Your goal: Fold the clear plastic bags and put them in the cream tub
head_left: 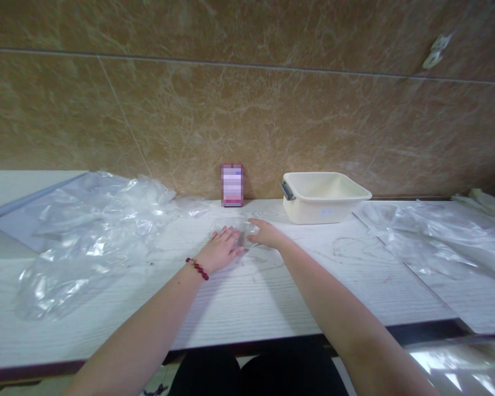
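Note:
A small clear plastic bag (242,224) lies on the white wood-grain table between my hands; its exact outline is hard to see. My left hand (220,250), with a dark red bead bracelet (198,269) at the wrist, rests flat over its left part, fingers spread. At the right end, my right hand (267,233) curls its thumb and fingers around the plastic's edge. Just behind stands a phone (232,185) leaning upright against the wall, its screen blurred.
A cream plastic bin (325,212) with a grey handle (286,191) stands back right by the wall. Heaps of clear plastic bags (103,231) spread over the left side, beside an open box (12,231). More clear plastic (429,236) lies at the right.

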Tool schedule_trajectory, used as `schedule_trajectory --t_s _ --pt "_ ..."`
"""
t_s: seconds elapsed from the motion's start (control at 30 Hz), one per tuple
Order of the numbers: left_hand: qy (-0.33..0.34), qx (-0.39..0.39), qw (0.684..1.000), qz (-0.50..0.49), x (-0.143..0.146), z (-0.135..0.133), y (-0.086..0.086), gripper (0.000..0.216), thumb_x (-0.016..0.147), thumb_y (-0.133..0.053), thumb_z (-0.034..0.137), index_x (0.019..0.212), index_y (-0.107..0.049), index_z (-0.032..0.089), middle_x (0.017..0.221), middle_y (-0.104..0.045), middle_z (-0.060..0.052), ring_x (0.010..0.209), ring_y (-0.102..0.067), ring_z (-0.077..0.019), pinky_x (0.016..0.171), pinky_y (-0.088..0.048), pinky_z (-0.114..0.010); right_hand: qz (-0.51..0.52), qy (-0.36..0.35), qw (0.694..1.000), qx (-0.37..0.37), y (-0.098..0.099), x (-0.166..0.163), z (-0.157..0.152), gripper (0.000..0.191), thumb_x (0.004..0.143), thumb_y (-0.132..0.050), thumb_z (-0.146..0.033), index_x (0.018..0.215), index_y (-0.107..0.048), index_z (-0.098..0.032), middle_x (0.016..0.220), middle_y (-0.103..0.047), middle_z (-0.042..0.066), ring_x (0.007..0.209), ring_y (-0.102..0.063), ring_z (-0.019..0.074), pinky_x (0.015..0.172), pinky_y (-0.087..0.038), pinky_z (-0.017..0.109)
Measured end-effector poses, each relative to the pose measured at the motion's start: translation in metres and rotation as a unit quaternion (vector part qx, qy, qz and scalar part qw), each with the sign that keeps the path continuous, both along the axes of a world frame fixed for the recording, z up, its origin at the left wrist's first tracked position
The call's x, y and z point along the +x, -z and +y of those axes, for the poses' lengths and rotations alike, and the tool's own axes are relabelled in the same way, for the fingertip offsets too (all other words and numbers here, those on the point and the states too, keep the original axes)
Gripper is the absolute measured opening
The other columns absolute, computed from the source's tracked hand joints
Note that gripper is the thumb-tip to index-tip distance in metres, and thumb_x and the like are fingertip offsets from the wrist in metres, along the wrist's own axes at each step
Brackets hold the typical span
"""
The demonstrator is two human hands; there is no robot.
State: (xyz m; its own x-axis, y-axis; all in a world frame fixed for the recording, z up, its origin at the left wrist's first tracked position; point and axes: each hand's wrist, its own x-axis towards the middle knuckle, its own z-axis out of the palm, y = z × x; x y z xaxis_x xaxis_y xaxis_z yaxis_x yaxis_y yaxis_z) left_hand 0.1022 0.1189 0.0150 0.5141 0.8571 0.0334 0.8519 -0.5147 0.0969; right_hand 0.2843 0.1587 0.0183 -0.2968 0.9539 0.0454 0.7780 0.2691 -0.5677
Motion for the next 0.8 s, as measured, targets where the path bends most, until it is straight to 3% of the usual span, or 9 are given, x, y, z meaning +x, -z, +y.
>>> schedule_trajectory --t_s 0.17,0.3,0.5,0.8 --pt "-0.007 0.008 1.000 0.006 0.0020 0.0013 0.0011 0.060 0.080 -0.017 0.052 0.127 -0.027 0.015 0.134 -0.023 -0.011 0.123 -0.016 -0.0245 0.097 -0.016 -0.043 0.031 -0.007 0.999 0.007 0.0050 0.0029 0.0032 0.071 0.058 -0.062 -0.035 0.121 -0.038 -0.016 0.121 -0.044 0.007 0.109 -0.041 0.0167 0.091 -0.031 0.025" --pt "-0.017 0.003 1.000 0.022 0.0038 -0.0029 0.0015 0.062 0.079 -0.016 0.055 0.127 -0.027 0.016 0.134 -0.023 -0.013 0.123 -0.016 -0.0260 0.096 -0.016 -0.044 0.052 0.039 0.998 0.021 0.0081 0.0041 0.0058 0.063 0.059 -0.062 -0.033 0.117 -0.041 -0.019 0.110 -0.052 0.004 0.094 -0.051 0.0139 0.080 -0.039 0.024" --pt "-0.014 0.003 1.000 0.024 0.0054 -0.0072 0.0016 0.066 0.077 -0.015 0.058 0.128 -0.025 0.017 0.135 -0.020 -0.013 0.123 -0.013 -0.0275 0.096 -0.015 -0.046 -0.002 0.101 0.995 0.023 0.0029 0.0065 0.0047 0.044 0.063 -0.058 -0.028 0.105 -0.052 -0.018 0.087 -0.059 0.003 0.075 -0.054 0.0117 0.067 -0.041 0.021" --pt "0.025 0.016 1.000 0.011 0.0049 -0.0020 0.0002 0.061 0.081 -0.011 0.051 0.128 -0.024 0.014 0.135 -0.021 -0.008 0.124 -0.014 -0.0222 0.098 -0.012 -0.046 -0.077 0.081 0.993 0.034 -0.0008 0.0058 0.0016 0.031 0.068 -0.054 -0.027 0.096 -0.060 -0.015 0.087 -0.062 0.006 0.078 -0.056 0.0128 0.069 -0.040 0.019"
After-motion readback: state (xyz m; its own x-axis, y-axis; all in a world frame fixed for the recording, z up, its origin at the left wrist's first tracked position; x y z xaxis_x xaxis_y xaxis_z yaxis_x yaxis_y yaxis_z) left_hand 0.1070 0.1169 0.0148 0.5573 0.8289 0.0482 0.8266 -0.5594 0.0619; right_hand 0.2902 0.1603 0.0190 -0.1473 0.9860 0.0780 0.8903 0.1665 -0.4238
